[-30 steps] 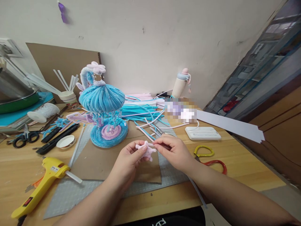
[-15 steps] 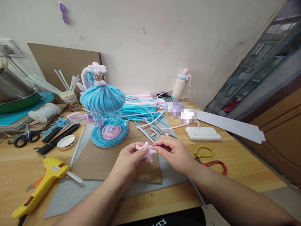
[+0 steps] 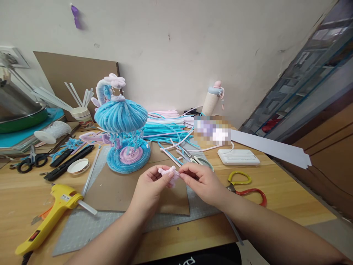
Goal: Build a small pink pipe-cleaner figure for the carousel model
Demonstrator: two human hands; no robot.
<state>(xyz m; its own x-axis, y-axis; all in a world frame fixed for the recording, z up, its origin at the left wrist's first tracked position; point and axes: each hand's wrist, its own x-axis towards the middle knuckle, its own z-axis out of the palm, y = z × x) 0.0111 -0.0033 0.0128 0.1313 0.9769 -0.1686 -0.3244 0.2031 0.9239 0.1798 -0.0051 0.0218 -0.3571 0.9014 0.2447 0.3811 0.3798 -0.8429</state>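
Pinched between the thumb and fingers of my left hand (image 3: 150, 186) is a small pale pink fuzzy piece (image 3: 171, 176), bent from what looks like pipe cleaner. My right hand (image 3: 202, 182) has its thumb and forefinger closed on the right edge of the same piece. Both hands hover above a brown cardboard sheet (image 3: 116, 193). Beyond my left hand stands a blue pipe-cleaner jellyfish (image 3: 121, 116) over a round blue and pink coiled base (image 3: 113, 162). Just past my right hand lie scissors with pale handles (image 3: 206, 162).
A yellow glue gun (image 3: 59, 206) lies at left, near black scissors (image 3: 32, 160) and a spool (image 3: 52, 131). Blue and pink pipe cleaners (image 3: 165, 130) are piled at the back. Red-and-yellow-handled scissors (image 3: 253, 191) and a white power bank (image 3: 238, 157) are at right.
The pink piece has turned in my fingers, so less of its lower part shows. Both hands stay in nearly the same place.
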